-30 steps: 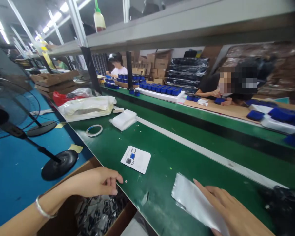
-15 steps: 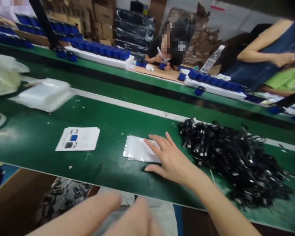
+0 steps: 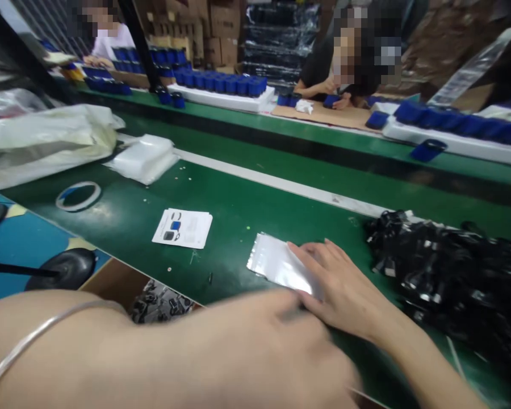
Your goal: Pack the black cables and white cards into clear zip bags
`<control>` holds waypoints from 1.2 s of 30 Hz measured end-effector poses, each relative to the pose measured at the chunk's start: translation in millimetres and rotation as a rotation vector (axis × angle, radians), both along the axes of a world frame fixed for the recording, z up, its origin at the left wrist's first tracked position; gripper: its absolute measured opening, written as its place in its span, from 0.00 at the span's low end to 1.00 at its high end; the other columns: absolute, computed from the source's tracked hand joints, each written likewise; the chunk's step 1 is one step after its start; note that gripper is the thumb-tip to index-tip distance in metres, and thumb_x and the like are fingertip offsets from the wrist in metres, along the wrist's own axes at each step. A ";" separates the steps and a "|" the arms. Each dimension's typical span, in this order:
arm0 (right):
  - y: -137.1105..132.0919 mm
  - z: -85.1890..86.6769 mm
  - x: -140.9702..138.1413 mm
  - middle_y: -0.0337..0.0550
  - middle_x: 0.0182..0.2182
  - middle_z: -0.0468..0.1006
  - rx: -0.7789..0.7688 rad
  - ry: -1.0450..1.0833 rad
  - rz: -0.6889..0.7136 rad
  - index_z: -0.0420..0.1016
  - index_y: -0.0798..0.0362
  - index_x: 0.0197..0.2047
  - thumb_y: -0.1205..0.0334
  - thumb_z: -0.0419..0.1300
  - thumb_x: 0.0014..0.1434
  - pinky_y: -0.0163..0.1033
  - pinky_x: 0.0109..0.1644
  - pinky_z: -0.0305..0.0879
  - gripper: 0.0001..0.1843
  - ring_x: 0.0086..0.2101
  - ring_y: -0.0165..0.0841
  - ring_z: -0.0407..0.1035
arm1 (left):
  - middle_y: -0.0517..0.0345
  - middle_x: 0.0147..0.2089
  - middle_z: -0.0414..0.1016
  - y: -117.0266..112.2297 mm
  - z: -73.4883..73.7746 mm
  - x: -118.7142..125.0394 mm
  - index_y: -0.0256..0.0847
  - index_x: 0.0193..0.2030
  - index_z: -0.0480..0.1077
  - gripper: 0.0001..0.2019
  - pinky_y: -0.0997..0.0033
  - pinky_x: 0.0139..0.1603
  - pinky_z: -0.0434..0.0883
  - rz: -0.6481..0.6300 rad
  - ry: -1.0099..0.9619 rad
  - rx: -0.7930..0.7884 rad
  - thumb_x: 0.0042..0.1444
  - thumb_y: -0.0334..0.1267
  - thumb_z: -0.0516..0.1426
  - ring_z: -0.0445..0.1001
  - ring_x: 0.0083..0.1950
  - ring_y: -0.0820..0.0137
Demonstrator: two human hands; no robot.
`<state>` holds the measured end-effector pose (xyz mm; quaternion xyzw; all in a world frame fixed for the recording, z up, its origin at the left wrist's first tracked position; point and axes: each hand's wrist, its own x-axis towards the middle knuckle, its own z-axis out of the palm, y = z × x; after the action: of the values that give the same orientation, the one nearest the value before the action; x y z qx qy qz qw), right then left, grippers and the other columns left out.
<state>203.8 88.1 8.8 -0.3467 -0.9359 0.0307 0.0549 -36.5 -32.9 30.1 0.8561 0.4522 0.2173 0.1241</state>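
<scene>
a long green bench [image 3: 238, 199] fills the view. on its left slumps a whitish plastic sack [image 3: 46, 142]; on its right sprawls a tangled heap of black cables [image 3: 455, 278]. across it a person [image 3: 315, 68] leans over, near a white tray [image 3: 225, 101] bearing rows of blue pieces [image 3: 221, 82]. below the near edge, a cardboard box [image 3: 119, 278] holds small dark parts [image 3: 164, 304]; the left arm [image 3: 132, 352] hides some of it. the left hand [image 3: 293, 346] is blurred, fingers curled, and i cannot tell whether it grips anything. the right hand [image 3: 344, 284], partly spread, rests on the silvery bags [image 3: 281, 258], which lie between the cables and some printed leaflets [image 3: 183, 229]. farther left is a tape roll [image 3: 60, 200].
</scene>
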 end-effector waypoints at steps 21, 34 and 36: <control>-14.2 16.7 -39.9 0.52 0.65 0.54 -0.063 0.065 0.120 0.43 0.50 0.69 0.61 0.55 0.59 0.69 0.62 0.45 0.38 0.62 0.47 0.51 | 0.56 0.58 0.72 107.1 -2.8 -148.7 0.46 0.54 0.70 0.15 0.64 0.58 0.68 0.063 0.388 -0.079 0.63 0.39 0.50 0.72 0.57 0.65; 8.8 30.0 -142.1 0.55 0.54 0.65 -0.244 0.543 -0.024 0.55 0.57 0.63 0.67 0.58 0.59 0.51 0.56 0.66 0.30 0.54 0.43 0.62 | 0.48 0.49 0.78 98.4 3.5 -145.0 0.36 0.50 0.70 0.16 0.62 0.51 0.73 0.309 0.144 0.195 0.64 0.32 0.43 0.76 0.50 0.64; 7.4 31.4 -145.1 0.57 0.59 0.59 -0.218 0.625 -0.061 0.48 0.56 0.65 0.66 0.60 0.58 0.54 0.58 0.62 0.37 0.58 0.44 0.57 | 0.51 0.48 0.79 92.9 10.1 -135.4 0.38 0.48 0.69 0.15 0.57 0.57 0.69 0.285 0.068 0.267 0.63 0.30 0.44 0.75 0.51 0.66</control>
<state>58.7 95.5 40.1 -0.3524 -0.8541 0.2337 0.3028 -171.9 60.0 40.2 0.7991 0.5398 0.2618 -0.0376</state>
